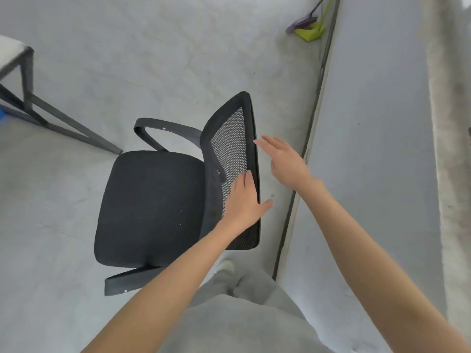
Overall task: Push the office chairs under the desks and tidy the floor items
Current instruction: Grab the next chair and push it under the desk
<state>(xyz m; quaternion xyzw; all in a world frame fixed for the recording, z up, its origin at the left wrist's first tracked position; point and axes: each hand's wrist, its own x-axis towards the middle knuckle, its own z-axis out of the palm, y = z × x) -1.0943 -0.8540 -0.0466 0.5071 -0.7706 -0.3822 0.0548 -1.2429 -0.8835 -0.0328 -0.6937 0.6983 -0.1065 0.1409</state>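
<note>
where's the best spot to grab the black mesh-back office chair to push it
Grip the top rim of the black mesh-back office chair from behind, one hand at each end. The rim is a firm, narrow frame facing the person. The left hand already rests on it; the right hand hovers open close by. The mesh would likely give.

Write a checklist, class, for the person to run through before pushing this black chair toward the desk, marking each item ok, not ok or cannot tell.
1. Left hand on the backrest of the chair: ok, it rests flat on the top edge, fingers over the mesh.
2. Right hand has a grip: not ok, it is open beside the backrest's edge.
3. Floor between chair and desk: ok, nothing lies there.
4. Chair faces the desk: ok, the seat points toward it.
5. Wheels free to roll: cannot tell, the seat hides them.
6. Broom and dustpan out of the way: ok, they stand by the wall.
</note>
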